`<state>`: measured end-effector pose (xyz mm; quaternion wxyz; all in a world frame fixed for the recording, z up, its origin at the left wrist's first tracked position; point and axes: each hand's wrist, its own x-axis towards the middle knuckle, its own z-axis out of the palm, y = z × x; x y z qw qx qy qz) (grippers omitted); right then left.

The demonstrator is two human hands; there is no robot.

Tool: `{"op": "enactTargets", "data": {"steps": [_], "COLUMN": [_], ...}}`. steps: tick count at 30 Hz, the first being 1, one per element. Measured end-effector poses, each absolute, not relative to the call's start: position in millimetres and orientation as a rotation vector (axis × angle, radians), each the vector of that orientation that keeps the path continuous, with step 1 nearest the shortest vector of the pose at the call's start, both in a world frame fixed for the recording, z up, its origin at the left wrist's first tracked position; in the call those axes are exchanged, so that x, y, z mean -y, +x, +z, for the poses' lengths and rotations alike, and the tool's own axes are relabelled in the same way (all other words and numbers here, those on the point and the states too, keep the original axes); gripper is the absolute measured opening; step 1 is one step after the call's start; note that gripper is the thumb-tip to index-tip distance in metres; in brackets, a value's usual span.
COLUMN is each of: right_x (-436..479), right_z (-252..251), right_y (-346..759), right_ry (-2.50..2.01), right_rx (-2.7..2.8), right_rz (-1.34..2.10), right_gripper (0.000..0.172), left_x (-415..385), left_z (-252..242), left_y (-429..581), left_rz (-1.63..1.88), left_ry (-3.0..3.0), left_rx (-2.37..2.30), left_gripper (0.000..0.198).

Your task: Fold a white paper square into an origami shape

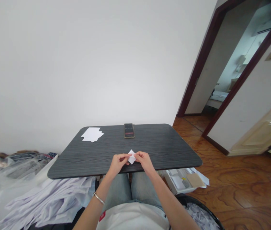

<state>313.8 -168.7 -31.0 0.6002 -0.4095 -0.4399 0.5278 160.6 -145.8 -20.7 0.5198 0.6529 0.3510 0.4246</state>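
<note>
Between my two hands is a small piece of folded white paper (131, 152), diamond-shaped with one corner pointing away from me. My left hand (120, 159) pinches its left side between thumb and fingers. On the opposite side my right hand (143, 158) grips the paper the same way. Both hands are close to the near edge of the dark wood-grain table (102, 156). The fingertips cover part of the paper's middle, so its folds are only partly visible.
Loose white paper sheets (92, 134) overlap at the table's back left. A phone (129, 130) lies at the back middle, near the wall. Below the table are white cloth (51, 201) at left, a box of papers (178, 180) and a black bin (201, 214) at right.
</note>
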Motion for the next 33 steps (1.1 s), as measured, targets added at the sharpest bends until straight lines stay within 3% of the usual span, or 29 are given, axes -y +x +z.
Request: {"op": "enactTargets", "data": {"steps": [4, 33], "right_x": [167.5, 171.0], "right_z": [-34.0, -40.6], "right_y": [313.5, 313.4], "right_ry": [-0.952, -1.136], "right_rx": [1.037, 1.31], "right_rz": [1.2, 0.874], "right_gripper": [0.024, 0.028], "left_x": [144.3, 143.4], "left_z": [-23.5, -18.3], "left_y": [160.8, 161.1], "left_rz": [0.991, 0.948], "left_ry": [1.504, 1.391], "left_rx": [-0.817, -0.838], "left_gripper": [0.033, 0.029]}}
